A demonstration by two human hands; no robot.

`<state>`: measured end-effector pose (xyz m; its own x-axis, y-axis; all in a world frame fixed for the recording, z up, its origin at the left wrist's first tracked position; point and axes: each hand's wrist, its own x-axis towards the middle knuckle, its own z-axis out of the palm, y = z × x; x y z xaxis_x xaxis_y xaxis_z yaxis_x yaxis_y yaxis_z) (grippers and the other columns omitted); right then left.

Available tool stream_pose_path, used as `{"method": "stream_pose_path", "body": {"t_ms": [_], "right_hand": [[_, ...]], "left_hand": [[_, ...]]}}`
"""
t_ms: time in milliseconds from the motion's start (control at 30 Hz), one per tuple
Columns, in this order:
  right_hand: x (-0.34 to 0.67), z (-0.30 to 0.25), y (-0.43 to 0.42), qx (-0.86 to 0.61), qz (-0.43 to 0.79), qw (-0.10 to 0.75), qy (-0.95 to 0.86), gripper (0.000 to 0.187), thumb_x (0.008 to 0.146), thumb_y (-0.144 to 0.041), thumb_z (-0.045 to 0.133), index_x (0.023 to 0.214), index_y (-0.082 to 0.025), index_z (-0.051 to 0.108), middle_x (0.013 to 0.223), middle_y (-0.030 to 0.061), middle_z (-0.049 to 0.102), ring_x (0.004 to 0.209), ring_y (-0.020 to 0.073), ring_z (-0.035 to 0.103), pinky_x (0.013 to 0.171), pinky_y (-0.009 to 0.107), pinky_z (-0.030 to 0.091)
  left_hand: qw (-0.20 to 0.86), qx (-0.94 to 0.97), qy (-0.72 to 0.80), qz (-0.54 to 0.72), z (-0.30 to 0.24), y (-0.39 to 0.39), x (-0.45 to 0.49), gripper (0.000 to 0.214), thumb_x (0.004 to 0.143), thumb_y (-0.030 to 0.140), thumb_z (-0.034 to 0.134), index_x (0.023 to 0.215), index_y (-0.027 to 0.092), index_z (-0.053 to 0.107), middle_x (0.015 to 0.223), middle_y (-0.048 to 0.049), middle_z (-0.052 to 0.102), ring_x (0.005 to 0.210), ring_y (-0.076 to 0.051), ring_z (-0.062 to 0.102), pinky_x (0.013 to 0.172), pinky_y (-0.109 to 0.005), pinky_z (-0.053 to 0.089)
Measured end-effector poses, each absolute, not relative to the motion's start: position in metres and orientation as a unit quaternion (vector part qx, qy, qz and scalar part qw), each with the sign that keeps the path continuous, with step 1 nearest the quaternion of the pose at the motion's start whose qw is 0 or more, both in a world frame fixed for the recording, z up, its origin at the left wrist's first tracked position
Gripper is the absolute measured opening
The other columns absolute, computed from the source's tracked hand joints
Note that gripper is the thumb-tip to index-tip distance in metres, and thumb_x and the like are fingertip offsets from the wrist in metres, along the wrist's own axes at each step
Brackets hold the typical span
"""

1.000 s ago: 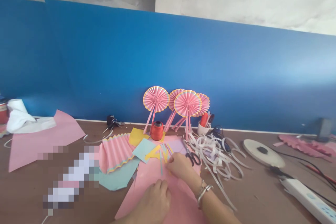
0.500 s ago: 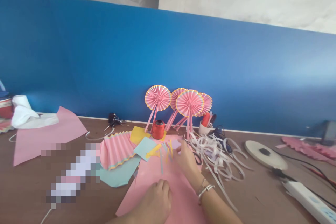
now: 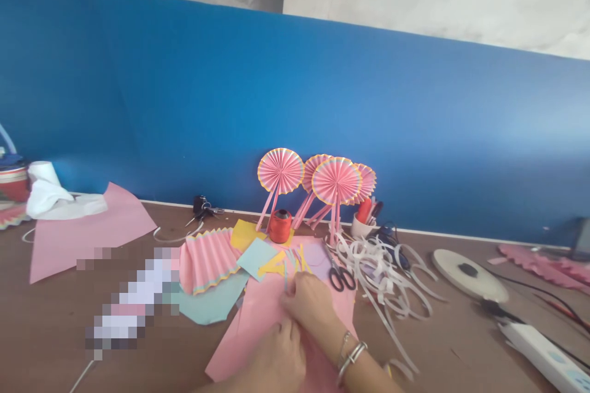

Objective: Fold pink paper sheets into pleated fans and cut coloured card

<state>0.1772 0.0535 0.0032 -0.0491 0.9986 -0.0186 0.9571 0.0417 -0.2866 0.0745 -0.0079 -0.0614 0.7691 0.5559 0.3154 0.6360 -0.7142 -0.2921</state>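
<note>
My left hand (image 3: 280, 353) rests low over a large pink paper sheet (image 3: 262, 307), its fingers curled in; whatever they hold is hidden. Just beyond and to the right is my right hand (image 3: 312, 302), with bracelets on the wrist. Its fingers are pinched together close to the left hand, and I cannot make out anything between them. Thin yellow paper strips (image 3: 275, 264) and pale blue ones lie past the fingertips. Black-handled scissors (image 3: 342, 278) lie on the paper to the right, partly over a lilac paper piece (image 3: 316, 258).
Round pink pleated fans (image 3: 281, 171) stand against a blue panel (image 3: 207, 92), behind a red thread spool (image 3: 280, 227). A pleated pink strip (image 3: 209, 261) lies left. Tangled white ribbon (image 3: 387, 270), a pen cup (image 3: 362, 227), a round white disc (image 3: 470, 275) and a power strip (image 3: 544, 350) occupy the right.
My right hand has drawn back toward me and left, from the small paper pieces to beside my left hand. The scissors are now uncovered. My left hand has barely moved.
</note>
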Motion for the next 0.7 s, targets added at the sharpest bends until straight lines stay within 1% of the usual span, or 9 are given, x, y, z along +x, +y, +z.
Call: {"method": "stream_pose_path", "body": {"t_ms": [167,300,400,467,567,633,700], "right_hand": [[0.176,0.003,0.052,-0.683,0.101,0.082,-0.719,0.018,0.065,-0.013,0.049,0.074,-0.015,0.064,0.08,0.0099,0.068,0.075,0.0202,0.06,0.056,0.026,0.029],[0.18,0.008,0.053,-0.688,0.133,0.089,-0.707,0.017,0.064,-0.01,0.048,0.07,-0.016,0.063,0.076,0.0076,0.067,0.069,0.017,0.058,0.054,0.025,0.027],[0.19,0.012,0.058,-0.652,0.181,0.095,-0.73,0.016,0.064,-0.009,0.049,0.07,-0.016,0.062,0.075,0.0053,0.066,0.068,0.0152,0.057,0.054,0.023,0.028],[0.198,0.014,0.063,-0.604,0.201,0.1,-0.765,0.019,0.065,-0.008,0.048,0.074,-0.016,0.063,0.077,0.0045,0.066,0.071,0.0151,0.057,0.058,0.022,0.031],[0.208,0.015,0.067,-0.524,0.175,0.12,-0.825,0.032,0.069,-0.003,0.042,0.086,-0.018,0.064,0.088,0.0049,0.064,0.083,0.0154,0.056,0.069,0.023,0.035],[0.21,0.015,0.068,-0.469,0.146,0.121,-0.863,0.037,0.068,-0.002,0.04,0.09,-0.019,0.064,0.096,0.0049,0.062,0.089,0.0161,0.054,0.076,0.025,0.035],[0.209,0.014,0.066,-0.428,0.125,0.108,-0.889,0.037,0.065,-0.001,0.041,0.089,-0.02,0.062,0.098,0.0038,0.06,0.092,0.0167,0.052,0.079,0.026,0.034]], "left_hand": [[0.184,-0.923,-0.326,-0.093,-0.059,-0.008,0.077,0.016,0.072,0.006,0.055,0.083,0.009,0.066,0.073,-0.0121,0.066,0.061,-0.02,0.053,0.048,-0.032,0.022],[0.185,-0.929,-0.315,-0.062,-0.053,-0.009,0.077,0.013,0.073,0.006,0.055,0.08,0.01,0.066,0.07,-0.0105,0.064,0.061,-0.02,0.05,0.049,-0.032,0.022],[0.213,-0.926,-0.308,-0.045,-0.05,-0.009,0.076,0.012,0.074,0.008,0.055,0.077,0.01,0.066,0.065,-0.0091,0.062,0.059,-0.019,0.048,0.049,-0.032,0.02],[0.235,-0.922,-0.304,-0.046,-0.049,-0.009,0.076,0.009,0.073,0.009,0.056,0.074,0.01,0.065,0.062,-0.0081,0.059,0.057,-0.019,0.046,0.048,-0.032,0.018],[0.255,-0.919,-0.294,-0.061,-0.047,-0.01,0.075,0.006,0.07,0.01,0.059,0.067,0.011,0.063,0.056,-0.0059,0.054,0.054,-0.017,0.043,0.048,-0.032,0.015],[0.266,-0.917,-0.289,-0.074,-0.045,-0.01,0.074,0.006,0.069,0.011,0.06,0.063,0.012,0.062,0.054,-0.005,0.052,0.053,-0.017,0.042,0.049,-0.032,0.013],[0.277,-0.914,-0.286,-0.079,-0.043,-0.011,0.073,0.006,0.068,0.013,0.061,0.062,0.013,0.062,0.053,-0.0048,0.051,0.053,-0.017,0.041,0.049,-0.032,0.013]]}}
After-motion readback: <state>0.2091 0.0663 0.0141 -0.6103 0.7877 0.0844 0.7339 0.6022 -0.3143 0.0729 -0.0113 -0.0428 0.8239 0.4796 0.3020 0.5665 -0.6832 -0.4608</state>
